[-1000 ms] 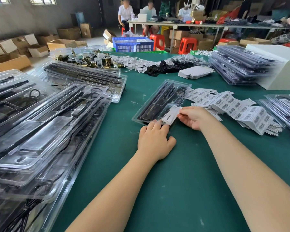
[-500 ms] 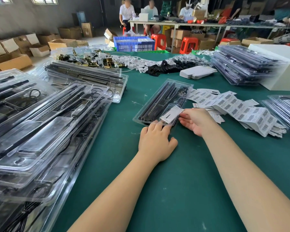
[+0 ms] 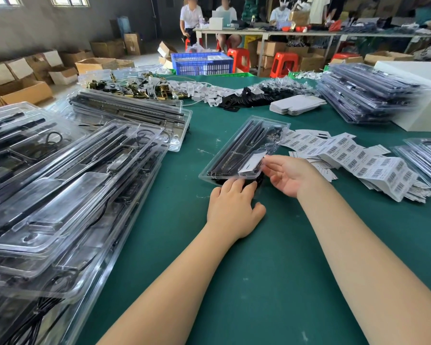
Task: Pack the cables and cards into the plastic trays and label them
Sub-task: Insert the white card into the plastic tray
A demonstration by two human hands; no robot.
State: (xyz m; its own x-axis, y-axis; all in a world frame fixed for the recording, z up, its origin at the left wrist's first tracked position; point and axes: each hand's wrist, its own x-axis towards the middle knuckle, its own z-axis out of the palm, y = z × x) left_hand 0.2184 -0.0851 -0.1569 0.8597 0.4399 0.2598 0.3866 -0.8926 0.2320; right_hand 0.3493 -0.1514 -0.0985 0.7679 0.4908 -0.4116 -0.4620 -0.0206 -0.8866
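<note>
— Clear plastic tray [image 3: 244, 148] with black cables lies mid green surface [image 3: 271, 282]; white card [image 3: 251, 165] sits at its near end.
— Hands?
— Left hand [image 3: 232, 210] flat, fingers straight, pressing tray's near edge. Right hand [image 3: 290, 176] palm up, fingers relaxed, fingertips at the card; pinch or not, cannot tell.
— Around it?
— Barcode labels [image 3: 363, 165] right, tray stacks [image 3: 60, 195] left.

Single head view, looking forward-down, close over green table [image 3: 271, 282].
</note>
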